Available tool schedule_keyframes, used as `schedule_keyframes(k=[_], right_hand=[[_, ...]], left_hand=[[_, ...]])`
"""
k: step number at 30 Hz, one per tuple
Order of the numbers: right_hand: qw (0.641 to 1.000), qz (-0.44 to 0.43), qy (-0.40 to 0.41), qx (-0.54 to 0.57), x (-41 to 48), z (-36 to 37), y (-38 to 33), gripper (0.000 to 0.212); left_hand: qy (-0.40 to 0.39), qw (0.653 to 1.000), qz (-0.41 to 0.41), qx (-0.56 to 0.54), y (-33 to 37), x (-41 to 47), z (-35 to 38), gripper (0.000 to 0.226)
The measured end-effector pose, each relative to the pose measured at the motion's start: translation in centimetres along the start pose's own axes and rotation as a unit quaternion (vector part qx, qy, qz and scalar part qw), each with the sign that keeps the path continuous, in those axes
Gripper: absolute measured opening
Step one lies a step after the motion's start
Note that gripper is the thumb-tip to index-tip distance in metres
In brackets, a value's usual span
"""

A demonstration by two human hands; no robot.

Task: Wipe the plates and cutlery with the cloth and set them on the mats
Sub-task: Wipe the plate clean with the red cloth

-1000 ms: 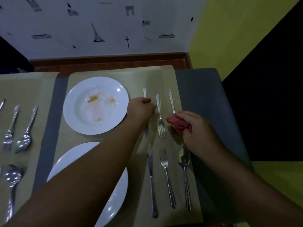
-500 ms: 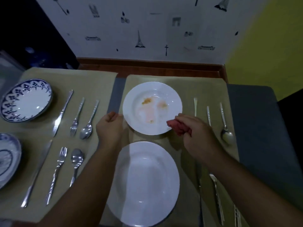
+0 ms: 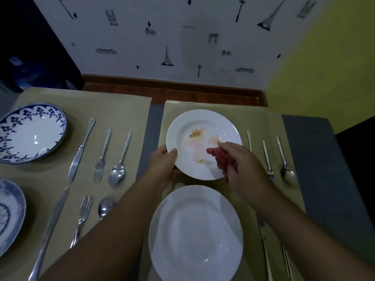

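While my left hand point(image 3: 162, 162) grips the left rim of the stained plate point(image 3: 203, 119), thumb on top of the rim, my right hand point(image 3: 242, 166) holds the red cloth point(image 3: 220, 161) bunched in curled fingers. The cloth is touching the plate's lower right, just beside the orange smears. Plate sits over the far half of the right mat point(image 3: 261, 123) — can't tell if it's resting on it or lifted. Clean white plate point(image 3: 194, 234) is on the same mat, nearer me, just below the stained one. Right of the plates: a knife handle point(image 3: 249, 138), fork point(image 3: 267, 159) and spoon point(image 3: 286, 171), side by side. Left mat point(image 3: 125, 110) carries two blue-patterned plates — far one point(image 3: 30, 134), near one point(image 3: 9, 216) — plus two rows of cutlery. Grey worktop point(image 3: 324, 169) shows at the right.
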State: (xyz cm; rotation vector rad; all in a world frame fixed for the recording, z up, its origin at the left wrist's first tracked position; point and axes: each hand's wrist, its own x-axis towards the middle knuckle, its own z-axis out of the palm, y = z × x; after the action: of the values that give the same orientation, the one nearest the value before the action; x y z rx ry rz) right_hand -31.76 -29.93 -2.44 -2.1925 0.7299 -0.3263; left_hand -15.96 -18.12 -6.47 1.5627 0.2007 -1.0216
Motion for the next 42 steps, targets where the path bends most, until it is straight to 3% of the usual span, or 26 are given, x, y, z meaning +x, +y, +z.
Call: schedule_keyframes(k=[4, 8, 12, 17, 19, 22, 25, 30, 36, 38, 42], right_hand=[[1.000, 0.019, 0.001, 0.006, -0.5, -1.5, -2.1, 0.049], [0.982, -0.102, 0.020, -0.160, -2.0, -3.0, -4.4, 0.038], [0.968, -0.059, -0.024, -0.241, -3.7, -0.9, -2.1, 0.052], [0.978, -0.019, -0.040, -0.202, -4.8, 2.5, -1.2, 0.053], [0.975, -0.047, -0.086, -0.200, -5.8, 3.1, -1.9, 0.054], [0.966, -0.118, -0.127, -0.192, -8.5, 3.2, -3.7, 0.033], [0.948, -0.171, -0.184, -0.195, -12.3, 2.0, -3.9, 0.036], [0.962, -0.179, -0.145, -0.146, -13.2, 0.8, -4.1, 0.020], [0.988, -0.054, 0.079, -0.120, -9.8, -0.3, -3.5, 0.023], [0.991, -0.063, 0.052, -0.109, -10.5, 0.9, -4.5, 0.022], [0.978, -0.124, -0.099, -0.136, -13.1, 3.1, -5.6, 0.019]], left_hand=[[-0.072, 0.995, 0.012, -0.061, 0.8, -4.4, -1.5, 0.024], [-0.047, 0.996, 0.072, -0.015, -0.4, -9.0, -3.2, 0.023], [-0.038, 0.994, 0.105, 0.009, -2.6, -12.9, -3.4, 0.026], [-0.074, 0.988, 0.128, 0.050, -5.3, -14.7, -3.5, 0.025], [-0.083, 0.988, 0.116, 0.054, -5.6, -14.7, -3.9, 0.024], [-0.087, 0.989, 0.106, 0.052, -5.7, -14.7, -4.3, 0.026], [-0.091, 0.990, 0.100, 0.032, -5.9, -15.0, -4.6, 0.027], [-0.112, 0.990, 0.074, 0.037, -7.7, -16.3, -4.5, 0.028], [-0.116, 0.989, 0.096, 0.017, -8.3, -16.9, -4.7, 0.031], [-0.123, 0.986, 0.109, 0.031, -8.1, -16.7, -4.7, 0.029], [-0.105, 0.989, 0.102, 0.028, -7.5, -16.0, -5.8, 0.027]])
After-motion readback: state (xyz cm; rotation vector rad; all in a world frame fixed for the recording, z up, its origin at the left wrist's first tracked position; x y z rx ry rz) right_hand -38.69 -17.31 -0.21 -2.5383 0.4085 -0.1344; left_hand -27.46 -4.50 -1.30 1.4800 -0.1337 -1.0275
